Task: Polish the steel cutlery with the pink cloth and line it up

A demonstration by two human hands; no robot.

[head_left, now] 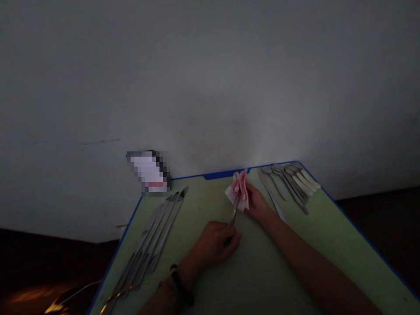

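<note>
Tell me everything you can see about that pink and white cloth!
The cloth looks soft and thin, pink and whitish, bunched into rounded folds at the top with loose edges below. The right hand holds it from the right, near the far edge of the green table. A metal utensil, held by the left hand, runs into its folds. It's too dim to see the weave.

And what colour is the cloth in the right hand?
The cloth is pink and whitish, seen in the head view.
</note>
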